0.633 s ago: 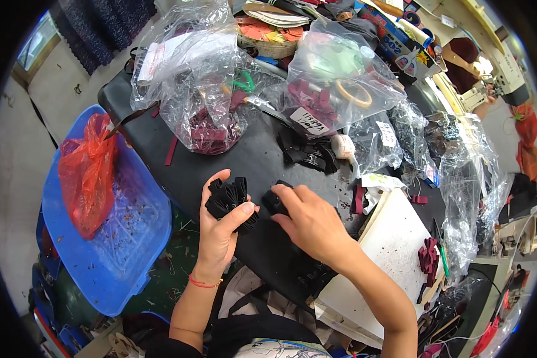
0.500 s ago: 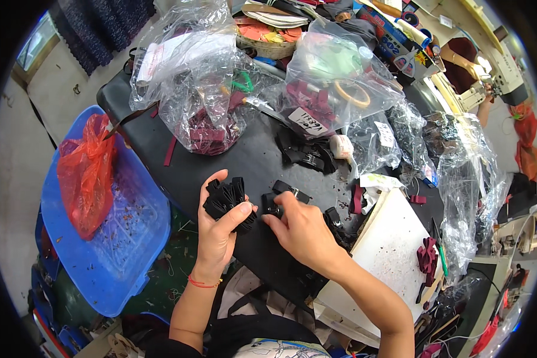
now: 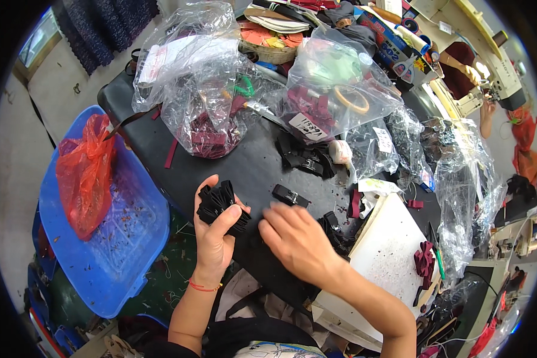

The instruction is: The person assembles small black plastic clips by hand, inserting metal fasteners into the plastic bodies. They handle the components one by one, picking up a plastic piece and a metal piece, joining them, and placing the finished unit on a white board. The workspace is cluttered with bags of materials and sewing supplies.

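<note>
My left hand point(image 3: 216, 235) is closed around a thick bunch of folded black ribbon strips point(image 3: 222, 203), its thumb pressed across the front. Just to its right, above the black tabletop, hovers my right hand point(image 3: 298, 243). Its fingers are curled together and slightly blurred, and whatever they hold is hidden beneath them. Beyond the right fingertips lies a black ribbon piece with a small shiny fitting point(image 3: 290, 195). More black ribbon pieces point(image 3: 334, 230) lie to the right of that hand, partly covered by it. Farther back rests a pile of black ribbon pieces point(image 3: 307, 160).
Clear plastic bags with maroon ribbons point(image 3: 212, 128) crowd the table's back. A white board point(image 3: 388, 256) with maroon scraps lies at right. On the left stands a blue bin point(image 3: 131, 256) holding a red bag point(image 3: 89, 179). Another person's arm shows by a sewing machine point(image 3: 495, 83).
The black ribbon piece that was under my right fingers no longer shows on the table. My right hand has drawn slightly nearer to me. The left hand and its bunch have shifted slightly left.
</note>
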`<action>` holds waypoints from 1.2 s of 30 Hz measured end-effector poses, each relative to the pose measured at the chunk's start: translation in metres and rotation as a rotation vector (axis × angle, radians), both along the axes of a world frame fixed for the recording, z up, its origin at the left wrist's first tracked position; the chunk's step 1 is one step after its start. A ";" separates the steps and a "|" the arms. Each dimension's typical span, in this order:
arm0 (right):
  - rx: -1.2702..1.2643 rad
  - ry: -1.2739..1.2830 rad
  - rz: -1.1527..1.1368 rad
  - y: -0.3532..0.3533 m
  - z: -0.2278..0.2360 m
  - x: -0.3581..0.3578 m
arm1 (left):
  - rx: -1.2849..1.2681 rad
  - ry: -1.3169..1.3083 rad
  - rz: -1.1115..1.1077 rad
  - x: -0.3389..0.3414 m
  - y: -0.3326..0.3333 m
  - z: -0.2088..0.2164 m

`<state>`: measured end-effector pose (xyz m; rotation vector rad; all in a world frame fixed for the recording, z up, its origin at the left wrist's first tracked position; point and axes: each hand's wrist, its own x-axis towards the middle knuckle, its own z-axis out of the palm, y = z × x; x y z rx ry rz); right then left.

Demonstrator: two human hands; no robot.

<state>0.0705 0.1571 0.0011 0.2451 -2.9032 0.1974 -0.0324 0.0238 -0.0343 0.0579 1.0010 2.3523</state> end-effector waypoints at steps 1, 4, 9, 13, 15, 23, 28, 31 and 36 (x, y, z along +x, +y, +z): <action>0.003 -0.040 -0.010 -0.004 -0.002 0.007 | 0.008 -0.005 0.008 0.000 0.000 -0.001; -0.184 -0.106 -0.172 0.001 0.005 0.015 | -0.024 0.002 0.004 -0.001 0.002 -0.002; -0.149 0.084 -0.443 0.030 -0.005 -0.002 | -0.047 0.014 0.012 0.000 0.002 0.000; -0.159 0.101 -0.419 0.037 -0.021 -0.007 | -0.104 0.031 0.001 0.003 0.005 0.003; -0.109 0.063 -0.407 0.037 -0.022 -0.010 | -0.139 0.031 -0.004 0.004 0.006 0.004; -0.467 0.180 -0.357 -0.011 0.010 -0.017 | 0.028 -0.100 -0.057 0.025 0.023 0.006; -0.747 0.013 -0.183 0.009 0.031 -0.013 | 0.015 -0.188 -0.093 0.010 0.017 0.007; -0.613 0.107 -0.377 0.042 0.017 -0.022 | 0.091 -0.269 -0.069 0.010 0.019 0.008; -0.131 0.113 -0.496 0.071 -0.021 -0.023 | 0.148 -0.185 -0.047 0.010 0.028 -0.002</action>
